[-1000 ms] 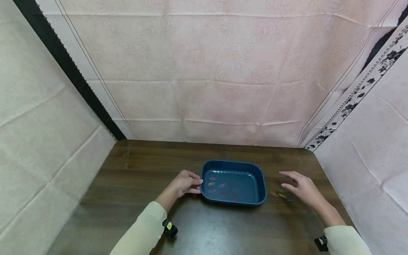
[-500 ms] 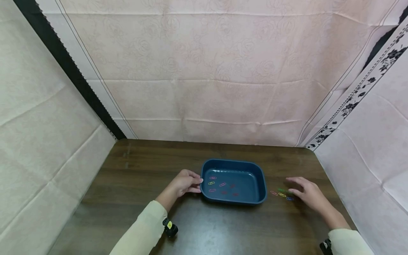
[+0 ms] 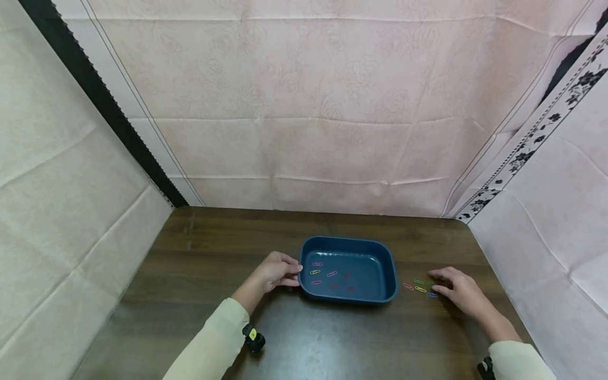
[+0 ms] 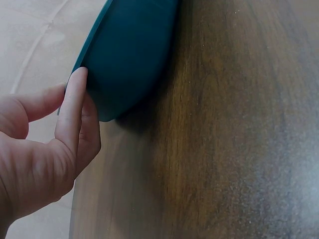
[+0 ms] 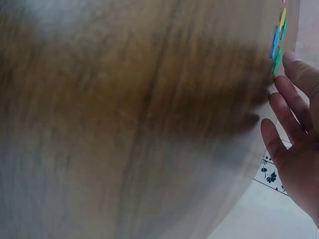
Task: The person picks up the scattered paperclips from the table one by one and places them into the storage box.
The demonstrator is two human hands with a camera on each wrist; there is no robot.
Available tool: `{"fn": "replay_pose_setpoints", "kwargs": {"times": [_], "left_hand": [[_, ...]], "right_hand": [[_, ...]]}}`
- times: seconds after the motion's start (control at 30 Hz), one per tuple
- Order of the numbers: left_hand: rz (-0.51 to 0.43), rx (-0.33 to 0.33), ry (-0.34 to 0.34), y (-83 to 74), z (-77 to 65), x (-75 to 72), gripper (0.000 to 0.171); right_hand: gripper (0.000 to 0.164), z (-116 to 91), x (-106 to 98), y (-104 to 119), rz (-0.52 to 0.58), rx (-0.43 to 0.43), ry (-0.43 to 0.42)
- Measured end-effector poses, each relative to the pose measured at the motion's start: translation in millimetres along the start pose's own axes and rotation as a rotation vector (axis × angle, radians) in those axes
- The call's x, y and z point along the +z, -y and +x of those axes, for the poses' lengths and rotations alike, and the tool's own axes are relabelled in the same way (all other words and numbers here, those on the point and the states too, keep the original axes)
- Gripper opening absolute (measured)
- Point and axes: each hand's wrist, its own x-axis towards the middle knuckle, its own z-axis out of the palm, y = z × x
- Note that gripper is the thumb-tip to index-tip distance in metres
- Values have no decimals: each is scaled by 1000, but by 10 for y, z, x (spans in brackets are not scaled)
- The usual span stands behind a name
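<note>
My left hand pinches the left rim of a blue rectangular tray between thumb and fingers; the left wrist view shows the tray's outer wall beside the fingers. Several small paper clips lie in the tray, among them a yellow paper clip and pink and red ones. To its right, on the table, lie a pink paper clip, a yellow one, a blue paper clip and green ones. My right hand is low over the table, its relaxed fingertips right at a green paper clip.
The brown wooden table ends at a pale cloth hanging behind it. More pale cloth hangs on the left, and a cloth with a black floral border on the right.
My right hand has moved right and slightly toward me, down to the far end of the loose paper clips. The left hand keeps its grip on the tray, which stays in place.
</note>
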Motion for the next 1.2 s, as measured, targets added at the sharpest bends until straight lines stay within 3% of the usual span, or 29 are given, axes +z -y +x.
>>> {"fn": "replay_pose_setpoints", "kwargs": {"times": [0.67, 1.2], "left_hand": [[7, -1, 0, -5, -18, -11, 32], [9, -6, -1, 2, -3, -12, 32]], "right_hand": [[14, 56, 100, -15, -80, -44, -90], [20, 129, 94, -11, -66, -40, -28]]}}
